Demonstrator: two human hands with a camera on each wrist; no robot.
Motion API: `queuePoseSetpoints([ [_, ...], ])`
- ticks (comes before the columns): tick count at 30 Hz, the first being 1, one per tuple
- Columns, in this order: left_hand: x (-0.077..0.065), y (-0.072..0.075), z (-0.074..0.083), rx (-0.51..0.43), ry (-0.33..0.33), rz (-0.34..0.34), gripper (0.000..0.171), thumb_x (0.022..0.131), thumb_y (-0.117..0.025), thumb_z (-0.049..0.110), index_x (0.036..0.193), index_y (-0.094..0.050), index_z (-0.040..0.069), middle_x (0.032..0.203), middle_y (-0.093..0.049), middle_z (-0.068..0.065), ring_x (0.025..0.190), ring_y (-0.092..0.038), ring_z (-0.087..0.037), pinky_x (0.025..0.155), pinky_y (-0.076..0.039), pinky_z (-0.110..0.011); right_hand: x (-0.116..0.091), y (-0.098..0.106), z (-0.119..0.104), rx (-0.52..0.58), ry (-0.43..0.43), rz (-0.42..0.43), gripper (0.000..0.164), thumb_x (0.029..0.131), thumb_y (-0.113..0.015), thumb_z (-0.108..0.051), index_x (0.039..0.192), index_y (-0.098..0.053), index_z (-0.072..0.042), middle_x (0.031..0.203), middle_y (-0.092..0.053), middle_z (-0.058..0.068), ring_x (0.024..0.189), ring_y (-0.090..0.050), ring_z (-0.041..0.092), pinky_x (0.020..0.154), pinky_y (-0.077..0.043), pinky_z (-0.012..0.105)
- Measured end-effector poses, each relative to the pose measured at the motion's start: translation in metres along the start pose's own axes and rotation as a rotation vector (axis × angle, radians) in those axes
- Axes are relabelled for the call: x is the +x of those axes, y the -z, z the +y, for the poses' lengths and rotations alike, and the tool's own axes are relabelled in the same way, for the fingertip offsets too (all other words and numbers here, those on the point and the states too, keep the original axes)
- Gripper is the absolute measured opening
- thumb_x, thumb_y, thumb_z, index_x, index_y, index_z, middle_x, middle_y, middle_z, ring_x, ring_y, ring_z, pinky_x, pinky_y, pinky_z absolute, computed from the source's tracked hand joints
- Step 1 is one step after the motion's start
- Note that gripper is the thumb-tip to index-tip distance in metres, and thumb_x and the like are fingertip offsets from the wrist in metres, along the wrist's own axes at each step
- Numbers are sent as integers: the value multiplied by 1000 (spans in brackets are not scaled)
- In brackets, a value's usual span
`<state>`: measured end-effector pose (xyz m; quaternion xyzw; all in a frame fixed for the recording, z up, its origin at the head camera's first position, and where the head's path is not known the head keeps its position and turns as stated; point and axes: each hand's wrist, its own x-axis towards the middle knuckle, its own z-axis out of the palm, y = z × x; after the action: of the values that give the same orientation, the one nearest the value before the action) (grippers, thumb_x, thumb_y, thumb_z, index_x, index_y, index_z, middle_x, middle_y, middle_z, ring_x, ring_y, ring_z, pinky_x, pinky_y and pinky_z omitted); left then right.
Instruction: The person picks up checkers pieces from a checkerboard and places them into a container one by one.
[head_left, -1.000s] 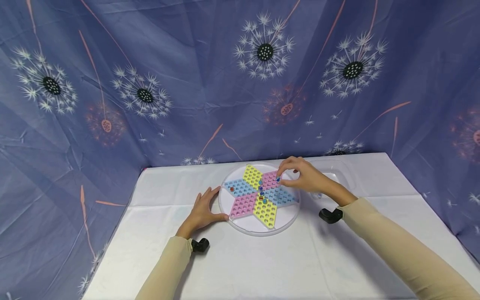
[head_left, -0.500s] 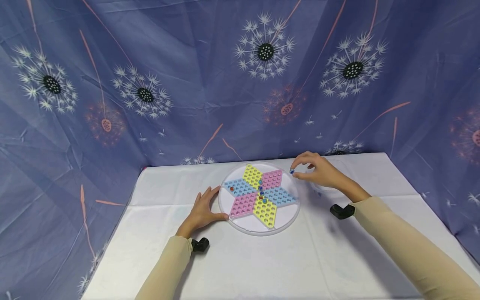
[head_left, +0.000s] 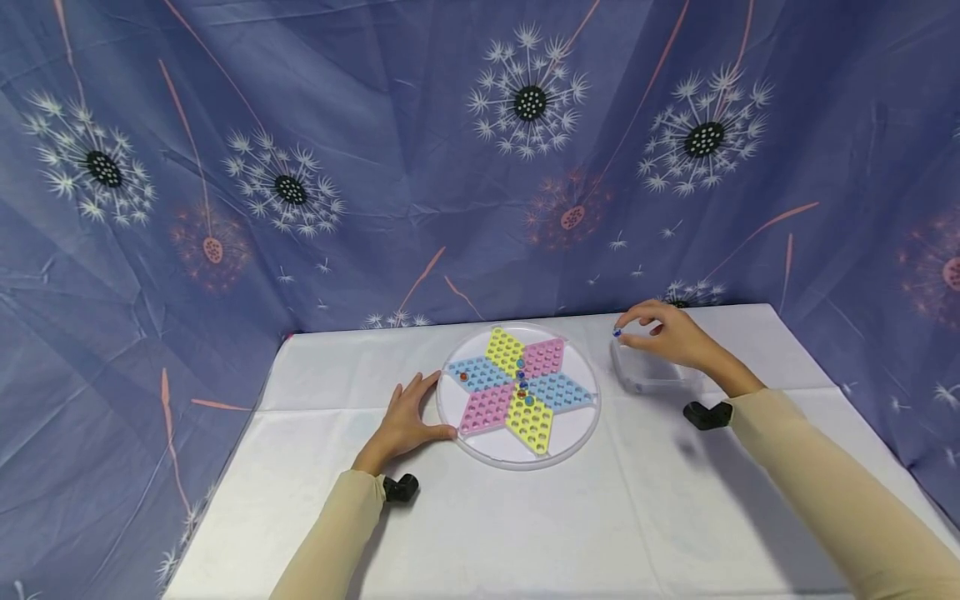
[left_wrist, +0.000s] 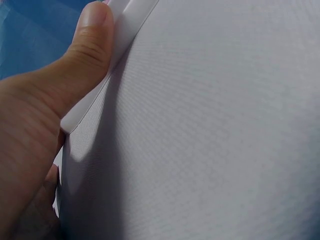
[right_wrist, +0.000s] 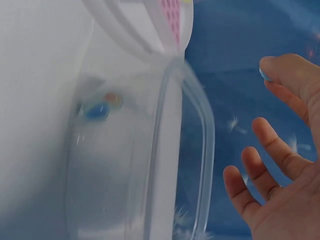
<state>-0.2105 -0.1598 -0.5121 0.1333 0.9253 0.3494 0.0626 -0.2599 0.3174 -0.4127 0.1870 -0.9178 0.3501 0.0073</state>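
Note:
My right hand [head_left: 675,337] is raised above a clear plastic box [head_left: 651,385], pinching a blue marble [head_left: 617,332] between thumb and forefinger. In the right wrist view only a sliver of that marble [right_wrist: 264,75] shows behind a fingertip, and the other fingers are spread. A round white Chinese checkers board [head_left: 573,429] lies left of the box. At its left rim rests my left hand [head_left: 407,423], fingers and thumb extended; the left wrist view shows the thumb [left_wrist: 92,45] against the rim. Blue and red marbles [head_left: 521,385] sit along the star's middle.
A lone red marble [head_left: 463,377] sits in the board's left blue point. Inside the box, the right wrist view shows a blue marble [right_wrist: 97,110] and an orange one [right_wrist: 114,100], blurred. A patterned blue curtain [head_left: 420,167] hangs behind the white-covered table [head_left: 525,533].
My right hand has moved right with the blue marble, from above the board's upper right pink point to above the clear box. My left hand stays at the board's rim.

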Motion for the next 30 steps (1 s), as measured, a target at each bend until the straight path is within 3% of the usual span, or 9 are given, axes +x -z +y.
queuePoseSetpoints([
  [7, 0, 0, -1, 6, 1, -2, 113, 69, -95, 45, 161, -36, 15, 166, -26, -21, 156, -15, -37, 128, 0, -54, -7, 9, 14, 22, -52, -11, 27, 97, -74, -27, 119, -73, -12, 139, -53, 20, 122, -52, 46, 98, -51, 60],
  [14, 0, 0, 0, -1, -6, 3, 113, 69, -95, 45, 161, -36, 15, 166, -26, -21, 156, -16, -38, 128, 0, -55, -7, 12, 23, 34, -73, -16, 28, 97, -73, -29, 120, -73, -12, 146, -48, 24, 122, -52, 47, 98, -51, 61],
  [20, -2, 0, 0, -12, -4, -1, 113, 69, -95, 44, 161, -36, 15, 167, -25, -21, 156, -14, -39, 128, 0, -56, -5, 10, 30, 21, -147, -66, 35, 97, -72, -37, 124, -71, -14, 151, -44, 23, 125, -50, 44, 95, -52, 60],
  [26, -2, 1, 1, -8, -2, 1, 113, 69, -95, 45, 161, -35, 15, 167, -26, -21, 156, -14, -39, 128, 0, -56, -2, 5, 35, -6, -173, -104, 38, 98, -72, -37, 125, -70, -12, 148, -47, 20, 125, -50, 45, 93, -51, 61],
  [30, -1, 1, 1, -8, -1, 2, 113, 69, -95, 45, 161, -35, 16, 166, -26, -21, 156, -14, -39, 128, -1, -56, 0, 1, 40, -29, -152, -112, 30, 97, -73, -31, 120, -72, -12, 142, -54, 20, 121, -53, 47, 92, -51, 60],
])
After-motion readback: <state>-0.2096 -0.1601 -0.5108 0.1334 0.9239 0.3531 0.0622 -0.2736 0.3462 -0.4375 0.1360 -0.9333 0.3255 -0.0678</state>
